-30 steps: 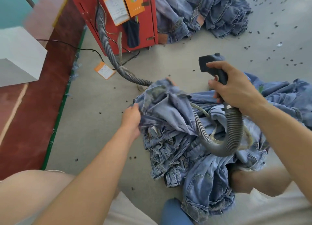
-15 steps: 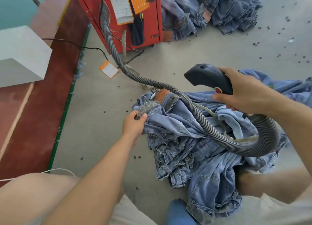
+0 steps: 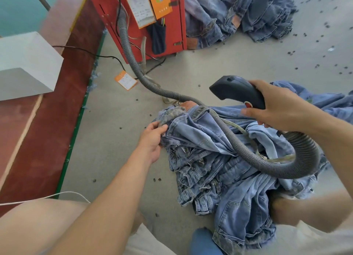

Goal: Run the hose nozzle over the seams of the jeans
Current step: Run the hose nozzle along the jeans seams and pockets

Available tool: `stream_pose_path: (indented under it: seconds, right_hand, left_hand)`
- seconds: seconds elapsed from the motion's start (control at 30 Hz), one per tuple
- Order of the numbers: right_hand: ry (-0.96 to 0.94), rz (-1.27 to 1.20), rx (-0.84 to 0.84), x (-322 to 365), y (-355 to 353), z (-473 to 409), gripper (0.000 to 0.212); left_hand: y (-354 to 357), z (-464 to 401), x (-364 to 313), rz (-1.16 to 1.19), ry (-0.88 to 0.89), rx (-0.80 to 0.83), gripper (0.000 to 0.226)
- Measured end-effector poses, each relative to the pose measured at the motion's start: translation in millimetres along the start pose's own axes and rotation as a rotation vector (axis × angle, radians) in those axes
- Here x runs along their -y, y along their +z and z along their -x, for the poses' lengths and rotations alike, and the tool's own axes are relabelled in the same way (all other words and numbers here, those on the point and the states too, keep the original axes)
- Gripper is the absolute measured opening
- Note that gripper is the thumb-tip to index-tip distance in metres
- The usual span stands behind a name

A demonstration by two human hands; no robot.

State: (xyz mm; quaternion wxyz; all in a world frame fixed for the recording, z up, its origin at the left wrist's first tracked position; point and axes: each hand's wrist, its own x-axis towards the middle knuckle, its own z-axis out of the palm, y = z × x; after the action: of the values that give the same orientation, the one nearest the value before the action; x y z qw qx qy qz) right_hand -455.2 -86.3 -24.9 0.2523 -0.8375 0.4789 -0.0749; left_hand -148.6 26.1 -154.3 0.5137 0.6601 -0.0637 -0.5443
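A: Where did the jeans (image 3: 225, 170) lie?
B: Heaped on the floor (image 3: 114, 132). The left hand (image 3: 152, 138) pinched the waistband in its fingers; the right hand (image 3: 278, 109) gripped the nozzle (image 3: 236, 91) above the heap.
A: Obstructions?
B: The grey hose (image 3: 219, 124) crossed the denim from the red cabinet (image 3: 168, 35). An orange tag (image 3: 125, 80) and a second denim pile (image 3: 238, 15) lay nearby.

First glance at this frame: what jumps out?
The dark nozzle, gripped by the right hand and held in the air above the jeans pile at centre. Its grey ribbed hose loops under that hand, crosses the denim and runs up to the red machine at top centre. The left hand pinches the waistband edge at the pile's left.
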Motion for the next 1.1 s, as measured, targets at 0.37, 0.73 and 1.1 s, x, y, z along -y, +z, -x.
stream_pose_path:
  seconds: [0.37, 0.73, 1.1]
  right_hand:
    - [-0.211, 0.166, 0.056, -3, -10, 0, 0.068]
    - [-0.249, 0.158, 0.437, 16, 51, 7, 0.065]
    - [-0.025, 0.041, -0.042, -19, -10, 0, 0.064]
  left_hand:
    - [-2, 19, -26, 0.214, -0.119, -0.004, 0.015]
    - [5, 30, -45, 0.536, -0.204, 0.189, 0.042]
    - [-54, 2, 1, -1.321, -0.206, 0.092, 0.05]
